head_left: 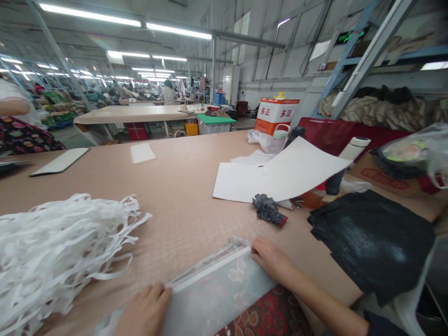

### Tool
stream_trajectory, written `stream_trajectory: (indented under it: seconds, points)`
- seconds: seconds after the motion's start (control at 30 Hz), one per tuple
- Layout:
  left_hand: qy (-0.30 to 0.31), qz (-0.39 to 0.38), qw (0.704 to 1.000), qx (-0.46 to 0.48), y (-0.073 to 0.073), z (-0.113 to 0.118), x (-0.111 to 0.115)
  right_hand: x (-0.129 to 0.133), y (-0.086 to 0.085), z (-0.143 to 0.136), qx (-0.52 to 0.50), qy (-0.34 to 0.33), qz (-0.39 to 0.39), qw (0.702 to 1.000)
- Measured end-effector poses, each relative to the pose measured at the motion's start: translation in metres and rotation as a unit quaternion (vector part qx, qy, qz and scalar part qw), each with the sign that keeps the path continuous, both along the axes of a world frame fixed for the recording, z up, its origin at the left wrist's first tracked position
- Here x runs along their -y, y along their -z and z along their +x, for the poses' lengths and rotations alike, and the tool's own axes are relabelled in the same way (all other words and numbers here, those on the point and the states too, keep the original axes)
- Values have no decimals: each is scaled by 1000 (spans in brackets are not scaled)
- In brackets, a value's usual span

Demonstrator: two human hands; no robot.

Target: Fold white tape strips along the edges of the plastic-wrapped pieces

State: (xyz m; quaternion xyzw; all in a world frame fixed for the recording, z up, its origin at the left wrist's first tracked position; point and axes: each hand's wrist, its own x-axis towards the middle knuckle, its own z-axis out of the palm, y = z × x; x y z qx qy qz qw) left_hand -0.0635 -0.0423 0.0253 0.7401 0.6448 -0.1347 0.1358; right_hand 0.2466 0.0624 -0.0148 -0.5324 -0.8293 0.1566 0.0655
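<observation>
My 2 bare hands work at the near side of a wide tan table (182,200). Between them lies a translucent sheet (206,298), a white strip (212,266) along its far edge and red patterned cloth (269,310) showing at its near side. My right hand (273,261) has its fingers bent close together at the strip's right end; my left hand (145,310) rests at the left end, fingers together. I cannot tell whether either pinches, as the undersides are hidden.

The sheet looks light, thin, floppy and perhaps slippery, likely to crease; the strip seems its firmest part, so its 2 ends look like the best hold. A pile of white ribbons (63,256) lies to my left, a dark knitted glove (269,211) beyond my right hand.
</observation>
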Motion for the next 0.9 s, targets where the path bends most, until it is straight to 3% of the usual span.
stream_trajectory:
  seconds: [0.07,0.13,0.23,0.33,0.47,0.7,0.77,0.9]
  points:
    - [35,15,999,38,-12,34,-22,-2,1,-2,15,7,-14,1000]
    - [75,48,992,85,-14,66,-42,-2,1,-2,26,8,-22,999]
    - [90,91,980,151,0,105,-67,-1,4,0,25,11,-6,1000]
    - [71,128,974,171,19,128,-82,0,6,4,1,3,19,1000]
    - [50,158,968,187,35,140,-88,-4,10,6,-12,-5,14,1000]
    - [42,209,955,208,46,142,-87,2,5,4,-19,12,19,1000]
    - [45,219,949,223,47,142,-87,5,-1,6,-67,13,24,997]
    - [35,207,946,245,46,145,-88,-3,-4,9,-223,37,-57,973]
